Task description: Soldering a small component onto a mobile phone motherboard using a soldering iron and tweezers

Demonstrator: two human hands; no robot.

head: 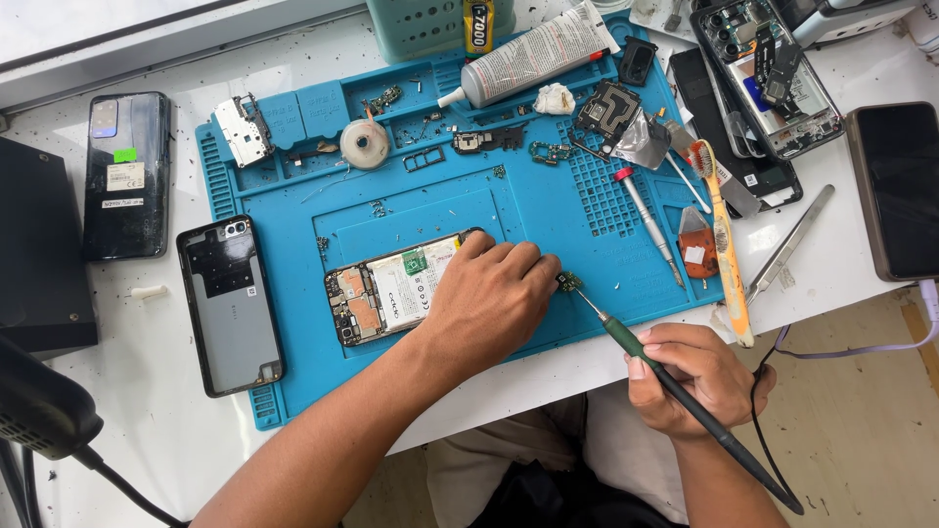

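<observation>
Left hand (492,298) presses flat on our opened phone (391,286) while right hand (690,376) pinches the soldering iron (675,391); we judge steady bracing essential.

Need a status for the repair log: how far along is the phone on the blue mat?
Done: the opened phone has its back off, boards and battery exposed; a back cover lies beside the blue mat, with loose parts along the mat's top.
In hand: the left hand steadies the phone's end and a small part; the right hand touches a soldering iron tip to it.
Left: phone uncovered, cover not refitted.
</observation>
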